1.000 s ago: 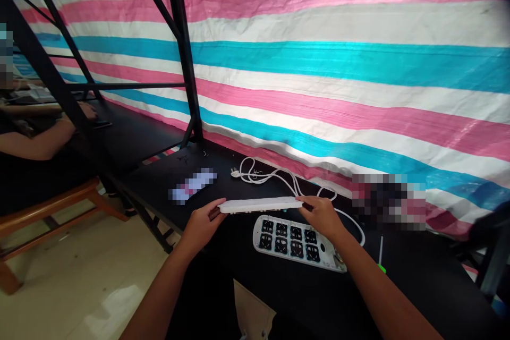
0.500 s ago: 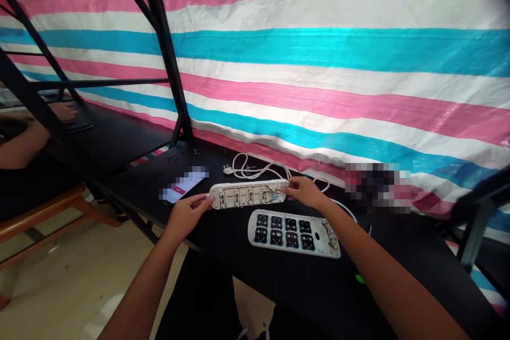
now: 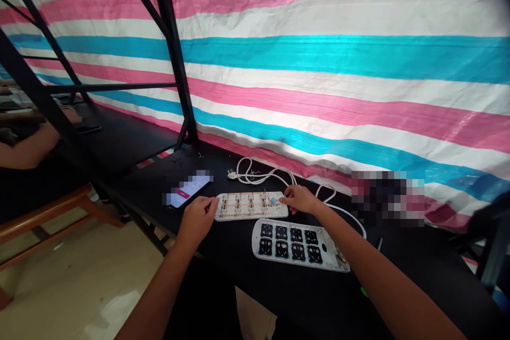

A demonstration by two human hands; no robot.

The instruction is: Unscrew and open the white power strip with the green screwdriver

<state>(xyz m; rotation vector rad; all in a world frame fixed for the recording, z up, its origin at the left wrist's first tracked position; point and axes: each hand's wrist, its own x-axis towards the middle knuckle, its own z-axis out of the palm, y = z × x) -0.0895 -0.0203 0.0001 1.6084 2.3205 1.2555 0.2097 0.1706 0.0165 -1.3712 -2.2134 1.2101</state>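
Observation:
The open back half of a power strip (image 3: 243,212), white with metal contact strips and a small blue component, lies on or just above the black table; a gap cannot be made out. My left hand (image 3: 200,215) is closed on its left end, thumb and fingers at the edge. At the right end, beside the blue component, my right hand (image 3: 299,200) pinches the edge; some fingertips are hidden. Nearer to me lies the other half, a white socket cover (image 3: 260,261) with rows of black socket inserts, my right forearm partly over its right end.
A white cord (image 3: 274,172) with a plug is looped behind the strip. Left of it lies a phone (image 3: 191,191). A thin dark tool with a green end (image 3: 364,291) is partly under my right arm. Black frame posts (image 3: 175,58) rise at left, near another person's arm (image 3: 35,146).
The back half has gone from tilted up towards me to lying nearly flat, lowered between both my hands. My view has shifted slightly. The socket cover stays in place on the table.

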